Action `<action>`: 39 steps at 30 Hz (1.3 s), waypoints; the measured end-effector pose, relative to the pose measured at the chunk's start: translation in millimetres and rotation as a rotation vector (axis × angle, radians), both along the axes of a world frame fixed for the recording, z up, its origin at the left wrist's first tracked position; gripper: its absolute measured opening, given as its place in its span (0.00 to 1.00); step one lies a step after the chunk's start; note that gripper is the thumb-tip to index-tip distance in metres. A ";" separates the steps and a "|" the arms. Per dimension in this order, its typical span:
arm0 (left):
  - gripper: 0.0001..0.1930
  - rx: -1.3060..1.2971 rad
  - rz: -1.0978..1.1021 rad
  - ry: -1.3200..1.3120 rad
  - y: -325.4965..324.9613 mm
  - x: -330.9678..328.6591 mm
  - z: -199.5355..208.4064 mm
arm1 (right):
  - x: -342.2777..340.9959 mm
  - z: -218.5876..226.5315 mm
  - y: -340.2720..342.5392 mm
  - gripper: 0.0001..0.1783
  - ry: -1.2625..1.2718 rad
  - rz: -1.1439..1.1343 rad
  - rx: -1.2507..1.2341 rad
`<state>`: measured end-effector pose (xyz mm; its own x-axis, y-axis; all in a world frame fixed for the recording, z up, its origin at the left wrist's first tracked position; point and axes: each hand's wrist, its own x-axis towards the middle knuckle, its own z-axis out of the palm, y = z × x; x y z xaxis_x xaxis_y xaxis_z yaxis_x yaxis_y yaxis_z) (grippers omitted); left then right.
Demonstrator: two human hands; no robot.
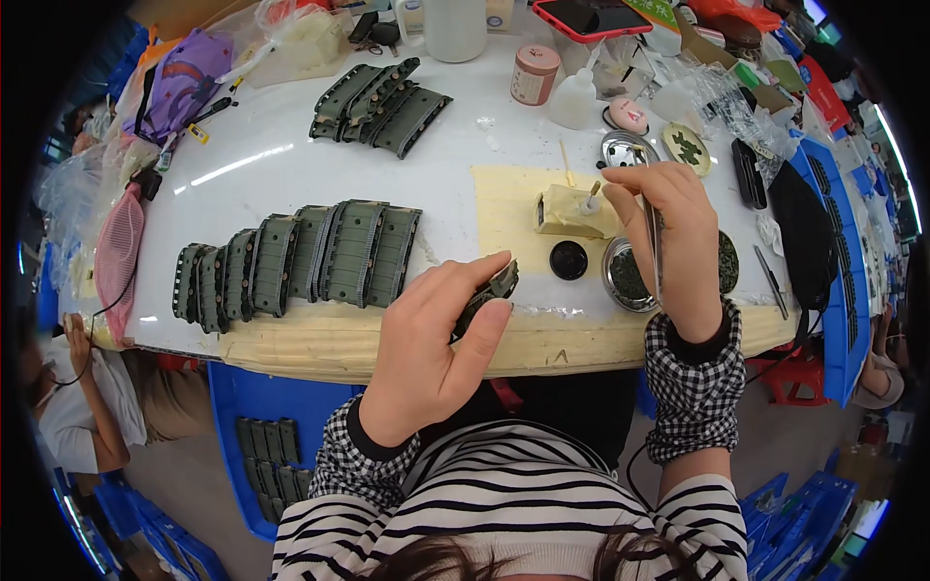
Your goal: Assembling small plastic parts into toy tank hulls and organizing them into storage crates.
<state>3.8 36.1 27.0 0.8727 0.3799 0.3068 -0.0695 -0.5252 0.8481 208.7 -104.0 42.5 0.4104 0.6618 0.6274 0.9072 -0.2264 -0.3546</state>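
My left hand point(431, 339) is closed around a dark green moulded plastic part point(501, 283), held just above the table's front edge; my fingers hide most of it. My right hand point(673, 228) is bent over the work spot. It grips a slim metal tool that looks like tweezers point(657, 257), whose tip lies above a round metal dish point(628, 276) of small dark green pieces. Beside its fingertips stands a tape-wrapped bottle point(572, 211) with a brush-like stick point(594, 191) in its mouth. A black round cap point(569, 259) lies in front of the bottle.
Curved green parts stand in a row point(291, 257) at left, with another stack point(378, 105) behind. Farther right are a second metal dish point(625, 150), a lid with green pieces point(686, 147) and a pen-like tool point(771, 281). Blue trays point(228, 416) flank the table; a person point(107, 397) sits left.
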 end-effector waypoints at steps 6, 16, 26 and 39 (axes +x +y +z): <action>0.20 0.376 0.134 -0.046 -0.8 6.3 -8.4 | 3.6 -3.7 9.4 0.08 -0.009 0.040 -0.059; 0.22 0.505 0.151 -0.022 -6.1 8.8 -9.3 | -35.3 25.6 -10.9 0.05 0.172 0.118 0.288; 0.20 0.438 0.085 0.050 -14.0 6.8 -2.8 | -60.4 1.5 4.0 0.03 0.810 0.377 0.255; 0.21 0.419 0.089 0.034 -12.9 7.2 -5.0 | -55.6 2.6 5.7 0.03 0.705 0.372 0.155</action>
